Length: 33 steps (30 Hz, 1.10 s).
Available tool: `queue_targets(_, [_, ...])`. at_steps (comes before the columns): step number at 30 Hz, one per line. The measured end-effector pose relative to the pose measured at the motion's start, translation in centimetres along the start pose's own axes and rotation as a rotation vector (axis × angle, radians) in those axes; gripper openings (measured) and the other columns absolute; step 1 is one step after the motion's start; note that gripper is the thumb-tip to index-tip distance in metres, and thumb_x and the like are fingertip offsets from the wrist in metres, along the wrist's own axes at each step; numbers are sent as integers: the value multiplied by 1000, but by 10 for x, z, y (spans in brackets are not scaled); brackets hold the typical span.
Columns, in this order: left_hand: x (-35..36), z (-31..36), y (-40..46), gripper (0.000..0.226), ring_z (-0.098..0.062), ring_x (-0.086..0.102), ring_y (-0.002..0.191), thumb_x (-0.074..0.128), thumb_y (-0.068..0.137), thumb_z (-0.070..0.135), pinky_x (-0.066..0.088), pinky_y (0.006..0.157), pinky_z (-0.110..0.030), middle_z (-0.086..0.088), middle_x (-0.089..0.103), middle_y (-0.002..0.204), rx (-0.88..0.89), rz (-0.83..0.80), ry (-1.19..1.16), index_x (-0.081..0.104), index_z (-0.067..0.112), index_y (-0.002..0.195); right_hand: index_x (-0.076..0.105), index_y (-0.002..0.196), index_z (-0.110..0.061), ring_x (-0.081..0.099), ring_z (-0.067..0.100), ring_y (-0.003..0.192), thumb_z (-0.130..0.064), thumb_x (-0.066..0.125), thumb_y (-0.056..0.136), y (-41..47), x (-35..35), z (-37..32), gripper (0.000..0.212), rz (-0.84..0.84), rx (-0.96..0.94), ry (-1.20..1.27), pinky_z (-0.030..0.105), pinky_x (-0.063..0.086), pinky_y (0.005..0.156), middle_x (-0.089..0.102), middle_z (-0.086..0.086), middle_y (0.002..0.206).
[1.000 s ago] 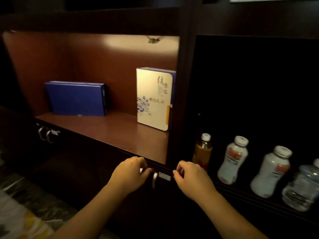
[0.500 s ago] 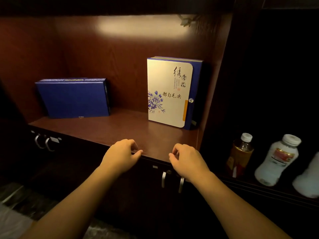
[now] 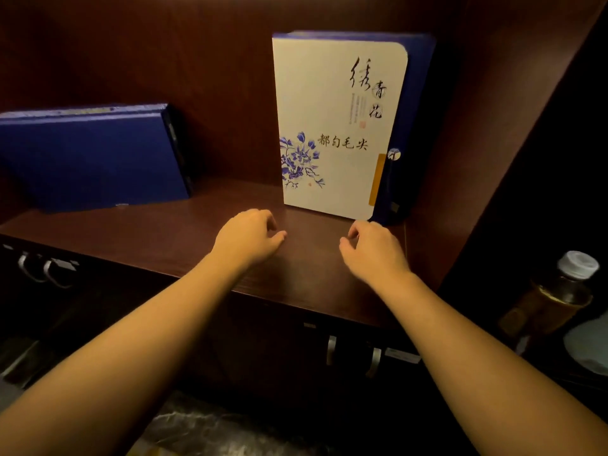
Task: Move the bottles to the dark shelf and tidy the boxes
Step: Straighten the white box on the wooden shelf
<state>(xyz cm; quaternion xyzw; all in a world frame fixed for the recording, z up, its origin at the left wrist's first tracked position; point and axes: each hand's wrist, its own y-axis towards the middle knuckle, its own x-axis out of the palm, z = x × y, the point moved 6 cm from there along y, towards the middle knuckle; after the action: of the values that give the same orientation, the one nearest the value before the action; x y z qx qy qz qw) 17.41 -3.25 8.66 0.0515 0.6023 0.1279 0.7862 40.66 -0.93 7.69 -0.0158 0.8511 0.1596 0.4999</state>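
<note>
A tall cream box (image 3: 332, 126) with blue flowers and dark lettering stands upright at the right end of the lit brown shelf (image 3: 171, 238). A flat blue box (image 3: 88, 156) leans against the back wall at the left. My left hand (image 3: 248, 236) and my right hand (image 3: 370, 250) hover over the shelf just in front of the cream box, fingers loosely curled, holding nothing and not touching it. In the dark shelf at the right, an amber bottle (image 3: 552, 297) with a white cap stands beside the edge of a white bottle (image 3: 589, 350).
A dark upright panel (image 3: 500, 153) separates the lit shelf from the dark one. Below the shelf are dark cabinet doors with silver handles (image 3: 353, 355), and another pair of handles (image 3: 42, 269) at the left. A marbled floor (image 3: 210, 429) shows at the bottom.
Both hands have risen from the cabinet handles and moved forward over the shelf toward the cream box. The view has closed in, so most bottles have slid out of frame.
</note>
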Motion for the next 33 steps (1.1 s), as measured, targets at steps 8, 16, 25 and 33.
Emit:
queue_targets(8, [58,-19,82,63,-32,52,114,57,84,66,48,90,-48,-11,57,122,48,-59,106,58,15,121,50,132,-7,51,35,119,-39,61,92,42,35,38,53,4,331,-71,42,48,89,53,16,131])
queue_targets(16, [121,-39,141,104,-37,46,127,68,66,76,39,104,-54,-15,50,136,-56,-113,-113,36,9,138,21,152,-11,41,34,135,-42,81,77,74,61,96,101,207,607,107,43,43,101,38,14,152])
queue_targets(25, [143,-41,172,132,-22,34,141,66,50,88,6,119,-54,0,40,152,56,-70,-351,9,28,152,19,149,-14,52,34,125,-58,83,66,117,85,117,114,321,587,183,38,47,86,53,12,138])
queue_targets(33, [145,-41,172,124,-25,42,134,64,46,92,10,118,-56,-2,50,139,80,-53,-316,24,23,140,22,145,-11,57,36,118,-65,79,67,117,88,123,111,332,589,56,40,49,79,58,13,131])
